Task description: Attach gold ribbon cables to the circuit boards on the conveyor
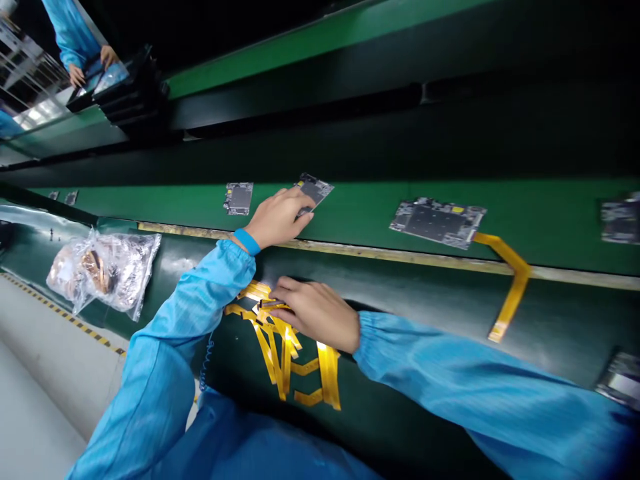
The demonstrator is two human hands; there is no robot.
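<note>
My left hand (283, 215), with a blue wrist band, reaches over the green conveyor belt and grips a circuit board (316, 189) by its near edge. The board lies at a slant, partly covered by my fingers. Just left of it is another circuit board (239, 199). My right hand (320, 312) is closed at a heap of yellow flex cables (285, 353) on the dark green worktop. Between its thumb and fingers is the dark connector end of one flex cable (271, 303). Further right lies a circuit board (439, 221) with a yellow flex cable (515, 277) hanging off the belt's edge.
A clear plastic bag (107, 270) with copper-coloured contents sits at the left of the worktop. More boards (621, 219) lie along the belt. A coiled blue cord (206, 360) hangs below my left sleeve. Across the line, a co-worker's hands (93, 65) work beside stacked black trays (133, 93).
</note>
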